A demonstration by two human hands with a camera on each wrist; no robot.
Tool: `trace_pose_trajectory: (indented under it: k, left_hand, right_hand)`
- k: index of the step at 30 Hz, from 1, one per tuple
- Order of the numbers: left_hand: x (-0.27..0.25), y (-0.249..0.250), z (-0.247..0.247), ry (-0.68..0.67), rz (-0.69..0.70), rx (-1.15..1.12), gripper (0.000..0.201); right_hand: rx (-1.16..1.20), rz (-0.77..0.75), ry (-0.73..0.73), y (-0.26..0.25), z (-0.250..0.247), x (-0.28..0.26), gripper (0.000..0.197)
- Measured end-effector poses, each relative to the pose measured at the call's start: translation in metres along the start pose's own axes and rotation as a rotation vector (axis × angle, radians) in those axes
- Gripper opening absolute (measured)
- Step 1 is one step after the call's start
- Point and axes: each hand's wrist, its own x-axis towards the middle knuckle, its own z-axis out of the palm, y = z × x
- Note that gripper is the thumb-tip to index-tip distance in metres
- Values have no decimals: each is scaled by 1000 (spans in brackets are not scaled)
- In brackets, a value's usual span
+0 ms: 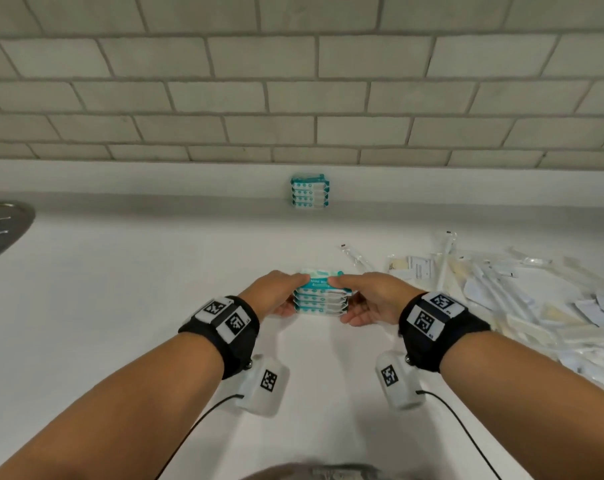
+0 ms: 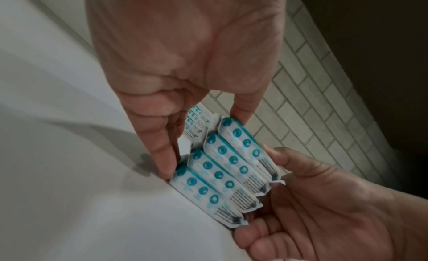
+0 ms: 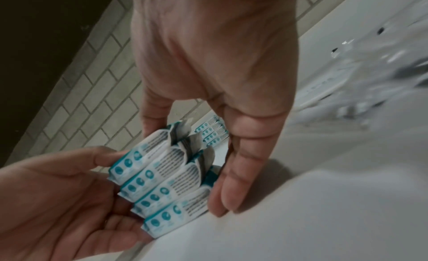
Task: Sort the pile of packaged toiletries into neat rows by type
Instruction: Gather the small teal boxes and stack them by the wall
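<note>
Both hands clasp stacked wipe packs; toiletry pile crowds right.

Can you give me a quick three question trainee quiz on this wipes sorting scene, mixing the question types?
1. True or false: both hands grip the near stack of wipe packs.
2. How many packs are in that stack: A) two B) four C) seven?
3. Fill in: the far stack of wipe packs stands against the ____.

Key
1. True: the left hand and right hand hold its two ends.
2. B, counted in the left wrist view.
3. Wall, at the back of the counter.
</note>
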Motion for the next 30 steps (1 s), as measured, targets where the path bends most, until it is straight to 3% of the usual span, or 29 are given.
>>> trace_pose_trajectory:
  k: [10, 20, 26, 30]
  left_hand:
    - [95, 33, -47, 90, -4, -100, 44]
    - [204, 88, -79, 117, 5, -203, 30]
    - [224, 93, -82, 102, -11, -261, 27]
    - [219, 87, -87, 101, 1, -228, 47]
  right_hand:
    - [94, -21, 85, -66, -11, 90, 52]
    - [129, -30, 235, -135, -44, 175, 47]
    - [112, -19, 197, -145, -51, 187, 39]
    - [30, -70, 164, -138, -55, 186, 59]
